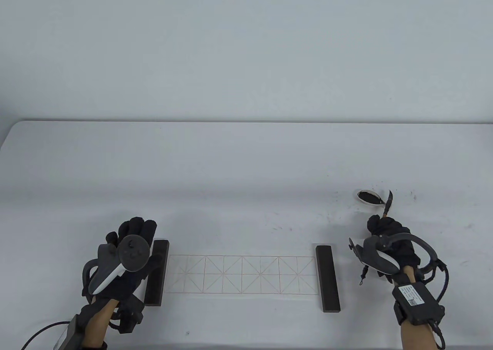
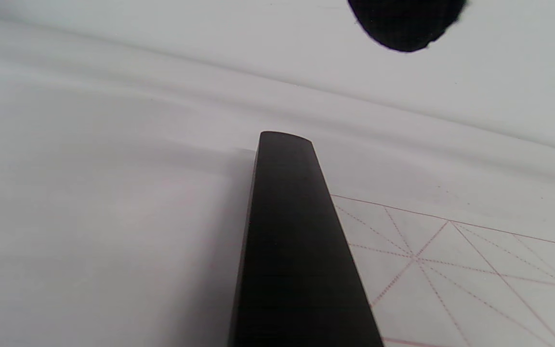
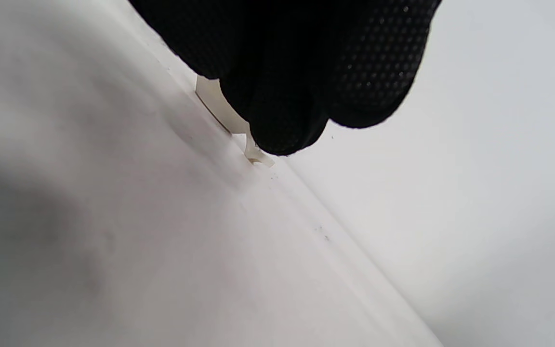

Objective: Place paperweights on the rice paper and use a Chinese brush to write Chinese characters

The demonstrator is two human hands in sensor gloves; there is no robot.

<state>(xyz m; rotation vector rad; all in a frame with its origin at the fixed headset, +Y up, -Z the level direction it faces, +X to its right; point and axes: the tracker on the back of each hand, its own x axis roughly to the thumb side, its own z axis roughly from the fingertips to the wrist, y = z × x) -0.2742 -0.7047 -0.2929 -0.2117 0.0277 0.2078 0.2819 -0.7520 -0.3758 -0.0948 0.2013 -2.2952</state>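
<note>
left hand: mine, fingers straight, resting beside and partly over the left paperweight, gripping nothing
right hand: mine, fingers curled round the brush, dark tip pointing away from me, just right of the ink dish
rice paper: flat on the table, red grid, no characters on it
right paperweight: dark bar lying on the paper's right end
left paperweight: dark bar lying on the paper's left end
ink specks: scattered on the table around the dish
</note>
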